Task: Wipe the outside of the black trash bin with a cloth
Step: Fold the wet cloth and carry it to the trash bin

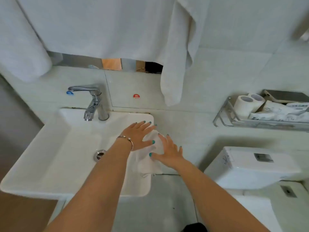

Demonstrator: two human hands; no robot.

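A white cloth point(150, 158) lies draped over the right rim of the white sink point(50, 158), with one end hanging down the outside. My left hand point(138, 136) rests flat on the cloth's upper left part, fingers spread, a bracelet on the wrist. My right hand point(168, 152) lies flat on the cloth's right side, fingers spread and thumb on the fabric. Neither hand is closed around the cloth. A dark shape point(194, 228) shows at the bottom edge on the floor; I cannot tell whether it is the black trash bin.
A chrome faucet point(93, 101) stands at the back of the sink, with the drain point(99, 155) in the basin. White towels point(173, 64) hang above. On the right, a wire shelf point(225, 118) holds toilet rolls above the toilet tank point(250, 169).
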